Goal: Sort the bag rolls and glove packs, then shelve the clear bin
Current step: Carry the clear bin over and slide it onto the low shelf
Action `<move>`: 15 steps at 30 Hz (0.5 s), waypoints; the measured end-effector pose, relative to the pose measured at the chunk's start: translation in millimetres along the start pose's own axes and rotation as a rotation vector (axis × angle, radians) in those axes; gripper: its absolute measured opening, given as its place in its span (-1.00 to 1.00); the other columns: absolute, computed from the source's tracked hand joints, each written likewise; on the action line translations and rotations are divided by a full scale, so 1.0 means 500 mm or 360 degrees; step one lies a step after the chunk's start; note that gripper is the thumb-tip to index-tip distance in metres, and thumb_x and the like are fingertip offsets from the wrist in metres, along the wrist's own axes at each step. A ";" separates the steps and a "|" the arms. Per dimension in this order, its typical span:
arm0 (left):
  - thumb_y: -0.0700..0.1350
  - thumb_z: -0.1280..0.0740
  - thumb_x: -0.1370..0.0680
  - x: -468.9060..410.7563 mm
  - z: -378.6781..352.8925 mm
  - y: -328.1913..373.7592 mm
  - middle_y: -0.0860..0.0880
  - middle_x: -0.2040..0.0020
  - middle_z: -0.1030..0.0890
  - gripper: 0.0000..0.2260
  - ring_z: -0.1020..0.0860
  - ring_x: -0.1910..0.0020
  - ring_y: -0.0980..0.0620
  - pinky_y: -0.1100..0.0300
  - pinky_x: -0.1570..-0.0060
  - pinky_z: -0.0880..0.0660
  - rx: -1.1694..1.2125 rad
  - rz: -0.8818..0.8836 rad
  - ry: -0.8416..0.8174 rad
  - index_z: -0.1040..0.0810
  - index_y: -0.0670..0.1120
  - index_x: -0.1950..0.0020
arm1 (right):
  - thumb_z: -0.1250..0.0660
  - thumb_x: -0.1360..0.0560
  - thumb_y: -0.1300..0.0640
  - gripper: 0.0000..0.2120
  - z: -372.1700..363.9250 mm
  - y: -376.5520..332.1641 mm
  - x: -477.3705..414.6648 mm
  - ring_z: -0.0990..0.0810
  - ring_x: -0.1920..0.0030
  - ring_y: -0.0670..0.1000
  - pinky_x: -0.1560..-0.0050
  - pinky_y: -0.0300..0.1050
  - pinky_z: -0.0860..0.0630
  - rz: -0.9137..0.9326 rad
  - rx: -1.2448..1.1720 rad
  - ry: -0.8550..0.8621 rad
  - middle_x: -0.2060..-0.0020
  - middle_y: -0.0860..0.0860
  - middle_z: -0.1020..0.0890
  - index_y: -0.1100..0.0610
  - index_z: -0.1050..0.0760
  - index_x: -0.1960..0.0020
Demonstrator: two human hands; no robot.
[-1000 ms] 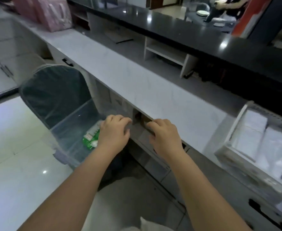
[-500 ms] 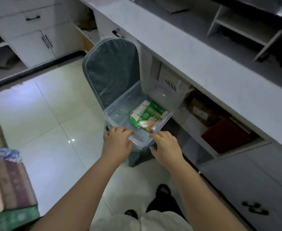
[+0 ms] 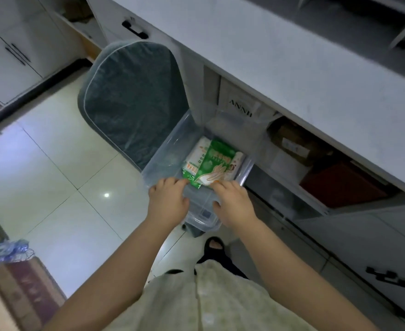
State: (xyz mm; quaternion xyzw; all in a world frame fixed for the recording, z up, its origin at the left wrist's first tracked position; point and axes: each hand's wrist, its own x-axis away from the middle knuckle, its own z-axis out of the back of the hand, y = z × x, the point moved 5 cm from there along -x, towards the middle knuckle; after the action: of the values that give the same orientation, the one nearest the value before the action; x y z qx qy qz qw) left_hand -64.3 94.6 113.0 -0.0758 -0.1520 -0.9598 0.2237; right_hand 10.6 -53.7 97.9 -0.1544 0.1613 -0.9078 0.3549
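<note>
A clear plastic bin sits on the chair seat, its far end against the open shelf under the counter. Inside lie green-and-white glove packs. My left hand grips the bin's near rim at the left, fingers curled over the edge. My right hand grips the same rim at the right, next to the packs. No bag rolls show.
A grey-green padded chair stands left of the bin. The white counter runs above an open shelf with a white box, cardboard boxes and a red box. Stacked items lie at lower left.
The view has swung down from the countertop to the bin. Both hands came off the counter edge and now hold the bin's near rim; the bin looks nearer the shelf.
</note>
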 end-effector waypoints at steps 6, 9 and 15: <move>-0.06 -0.30 -0.48 -0.140 0.002 -0.024 -0.02 -0.24 -0.51 -0.59 -0.35 -0.28 -0.09 -0.01 -0.14 -0.29 -0.0089 -0.0213 -0.0073 -0.45 0.07 -0.33 | -0.34 -0.42 0.19 -0.58 -0.007 0.000 -0.096 -0.40 -0.24 0.11 -0.20 0.03 -0.34 -0.0147 -0.0012 0.0092 -0.18 0.02 -0.52 0.07 -0.46 -0.28; -0.06 -0.29 -0.47 -0.207 -0.016 -0.049 -0.02 -0.26 -0.50 -0.58 -0.36 -0.28 -0.10 -0.02 -0.15 -0.30 -0.0111 -0.0363 -0.0165 -0.43 0.07 -0.34 | -0.35 -0.43 0.16 -0.59 -0.026 -0.004 -0.128 -0.37 -0.25 0.10 -0.18 0.01 -0.32 -0.0279 -0.0015 0.0085 -0.20 0.01 -0.50 0.05 -0.44 -0.27; -0.08 -0.29 -0.48 -0.294 -0.081 -0.136 -0.07 -0.33 -0.40 -0.51 -0.32 -0.31 -0.13 -0.07 -0.26 -0.29 -0.0269 -0.0710 -0.0618 -0.35 0.07 -0.42 | -0.37 -0.44 0.15 -0.50 -0.107 -0.016 -0.140 -0.36 -0.26 0.13 -0.20 0.04 -0.35 -0.0883 -0.0249 0.0193 -0.27 0.05 -0.46 0.04 -0.38 -0.35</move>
State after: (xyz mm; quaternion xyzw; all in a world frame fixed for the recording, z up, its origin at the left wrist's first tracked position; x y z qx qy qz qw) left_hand 32.4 199.2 25.7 -0.2409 -0.1243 -0.9620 -0.0329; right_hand 33.6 10.1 41.4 -0.1650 0.2035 -0.9625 0.0700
